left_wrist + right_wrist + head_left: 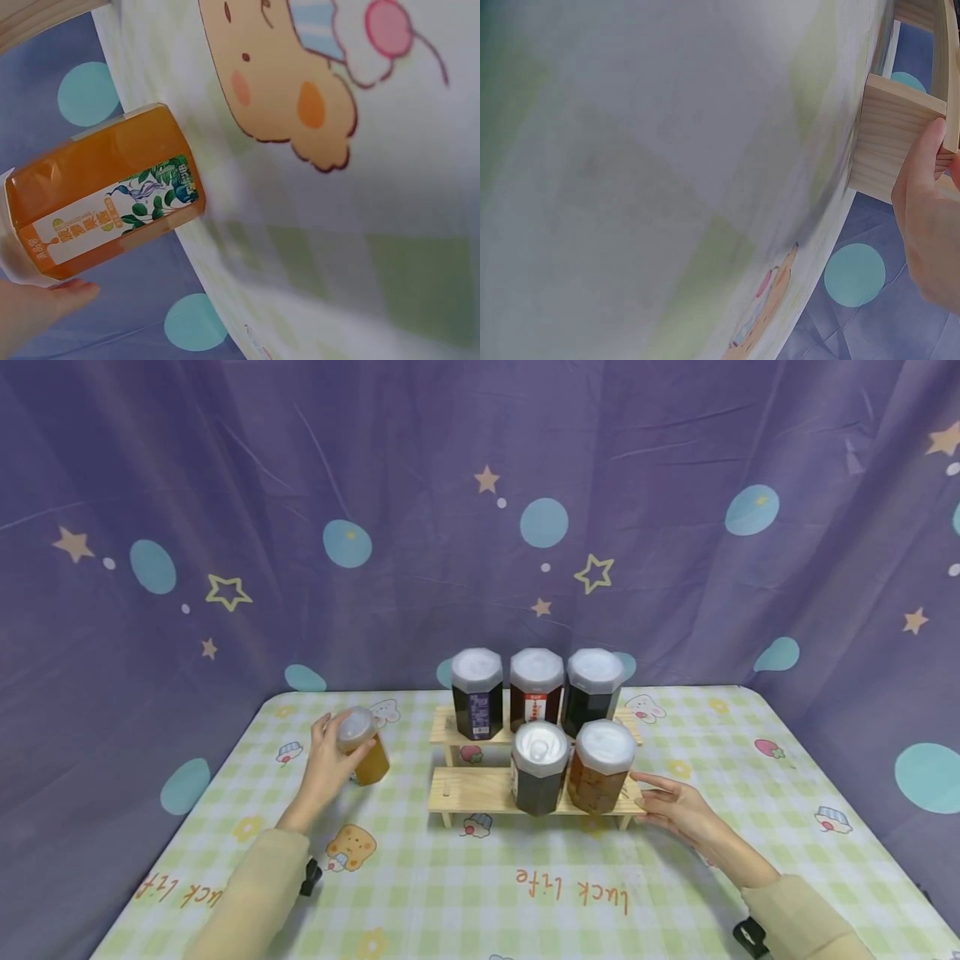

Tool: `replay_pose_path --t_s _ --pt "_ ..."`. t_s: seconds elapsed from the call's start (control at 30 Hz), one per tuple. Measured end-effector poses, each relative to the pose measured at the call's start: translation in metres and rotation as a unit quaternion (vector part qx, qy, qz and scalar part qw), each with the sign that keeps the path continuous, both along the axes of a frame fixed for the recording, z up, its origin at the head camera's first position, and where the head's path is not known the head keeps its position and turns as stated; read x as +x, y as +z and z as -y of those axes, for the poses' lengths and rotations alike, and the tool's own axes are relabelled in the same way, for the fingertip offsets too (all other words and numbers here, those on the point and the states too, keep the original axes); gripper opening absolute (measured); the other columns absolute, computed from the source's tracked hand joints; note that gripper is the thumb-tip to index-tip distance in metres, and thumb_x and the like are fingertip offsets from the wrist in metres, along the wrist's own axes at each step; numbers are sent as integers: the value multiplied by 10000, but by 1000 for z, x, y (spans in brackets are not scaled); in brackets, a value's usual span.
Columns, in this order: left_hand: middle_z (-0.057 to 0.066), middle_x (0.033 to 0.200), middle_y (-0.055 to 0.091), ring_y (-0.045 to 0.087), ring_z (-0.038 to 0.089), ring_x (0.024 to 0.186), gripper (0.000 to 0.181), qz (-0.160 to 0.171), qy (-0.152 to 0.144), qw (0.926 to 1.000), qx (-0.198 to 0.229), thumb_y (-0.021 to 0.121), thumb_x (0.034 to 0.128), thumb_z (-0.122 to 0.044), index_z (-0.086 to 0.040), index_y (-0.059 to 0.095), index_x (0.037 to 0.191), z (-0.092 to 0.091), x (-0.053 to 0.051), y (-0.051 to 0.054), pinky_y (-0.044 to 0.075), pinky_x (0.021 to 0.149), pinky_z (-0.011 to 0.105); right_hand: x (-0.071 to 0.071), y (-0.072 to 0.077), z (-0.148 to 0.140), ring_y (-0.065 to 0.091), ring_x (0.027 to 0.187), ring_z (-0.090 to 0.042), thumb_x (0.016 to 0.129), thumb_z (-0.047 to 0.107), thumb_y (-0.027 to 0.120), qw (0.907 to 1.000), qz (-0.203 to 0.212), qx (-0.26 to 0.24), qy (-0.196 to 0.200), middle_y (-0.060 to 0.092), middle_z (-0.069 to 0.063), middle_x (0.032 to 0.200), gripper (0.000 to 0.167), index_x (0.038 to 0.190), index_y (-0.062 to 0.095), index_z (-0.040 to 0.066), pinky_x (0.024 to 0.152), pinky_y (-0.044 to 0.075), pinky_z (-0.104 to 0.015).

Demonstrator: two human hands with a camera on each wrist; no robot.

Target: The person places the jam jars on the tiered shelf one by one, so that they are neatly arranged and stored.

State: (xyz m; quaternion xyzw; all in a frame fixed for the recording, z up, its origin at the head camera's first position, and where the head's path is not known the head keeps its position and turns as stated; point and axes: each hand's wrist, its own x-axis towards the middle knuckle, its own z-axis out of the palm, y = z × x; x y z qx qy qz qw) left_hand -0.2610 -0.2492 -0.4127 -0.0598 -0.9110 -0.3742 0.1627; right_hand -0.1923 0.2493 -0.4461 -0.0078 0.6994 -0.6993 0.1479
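Note:
My left hand [330, 766] grips a jar [372, 766] of orange-amber contents by its pale lid, left of the rack. The jar is slightly tilted; in the left wrist view its white label with green leaves shows, and whether its base touches the cloth I cannot tell. At the right end of a two-tier wooden rack [480, 791], my right hand [682, 812] pinches the lower board, with the thumb [928, 150] on the wood. On that lower tier stand a grey-dark jar [539, 777] and a brown jar [598, 774], leaving its left part bare.
Three dark jars with pale lids stand on the upper tier: a left one [477, 702], a middle one [536, 697] and a right one [591, 697]. A green checked cloth [420, 885] covers the table. Behind hangs a purple curtain [420, 468].

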Motion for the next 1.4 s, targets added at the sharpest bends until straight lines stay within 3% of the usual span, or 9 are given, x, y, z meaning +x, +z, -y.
replay_pose_path --t_s 0.37,0.7,0.83,0.97,1.4 --pt "305 1285 247 336 457 1136 622 28 57 9994 350 647 812 -240 -5 350 1306 2 -3 -7 295 921 579 -1 -1 0 589 850 -115 856 45 556 9999 84 113 -40 569 -52 971 595 1350 251 -84 826 469 -364" --pt "293 1265 306 360 427 1129 609 168 241 9986 438 668 793 -237 -40 382 1293 3 -6 -9 319 915 551 -1 -2 -1 592 853 -123 856 42 555 10000 60 47 -9 583 -52 951 595 1348 249 -89 832 465 -371" --pt "279 1252 332 371 418 1120 607 202 329 9983 436 675 785 -245 -41 396 1285 4 -6 -8 330 904 547 -1 -2 -1 594 864 -124 861 65 560 10000 60 55 7 563 -64 1016 600 1350 247 -85 832 465 -370" --pt "259 1223 378 399 403 1096 591 115 435 9982 405 692 767 -241 -52 427 1260 3 -7 -8 347 885 540 -2 -1 -1 597 866 -126 865 73 557 9999 74 85 -21 540 -86 1063 596 1352 249 -81 824 471 -362" --pt "230 1150 466 450 386 1044 561 -165 801 9959 392 742 706 -203 -62 500 1192 1 -11 -9 377 852 528 -1 -1 -1 597 845 -133 862 53 550 9999 118 2 -57 583 -54 941 594 1349 242 -89 829 469 -357"
